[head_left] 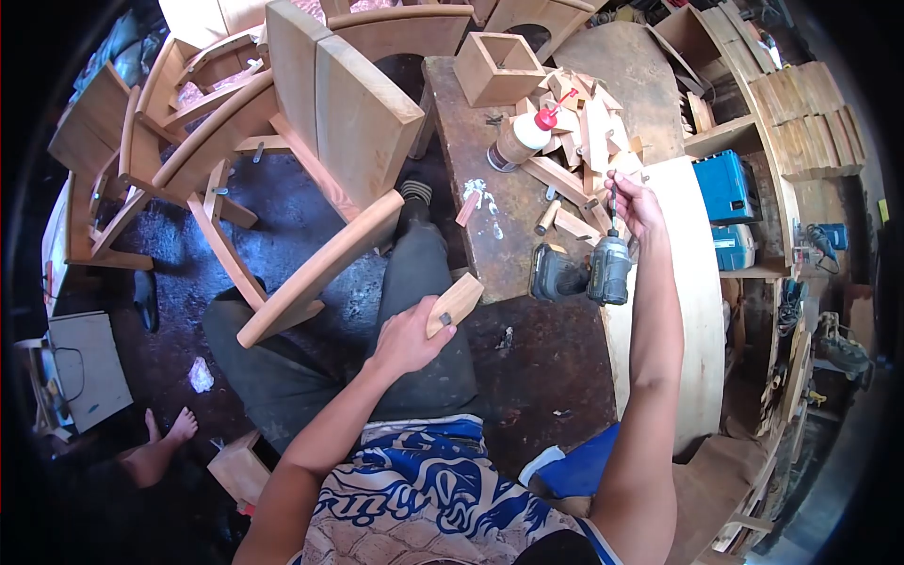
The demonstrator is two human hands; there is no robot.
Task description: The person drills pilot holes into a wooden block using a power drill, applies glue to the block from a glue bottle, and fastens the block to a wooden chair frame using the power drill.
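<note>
Left hand: grasping a small wooden block, over a trousered leg.
Right hand: fingers gathered at the tip of a bit; whether they grip it cannot be told.
Power drill: bearing the bit, just nearer the body than the right hand, at the workbench edge.
Wood offcuts, glue bottle: beyond the right hand, leftward.
Curved wooden rail: beyond the left hand, leftward.
Blue case: right of the right hand.
</note>
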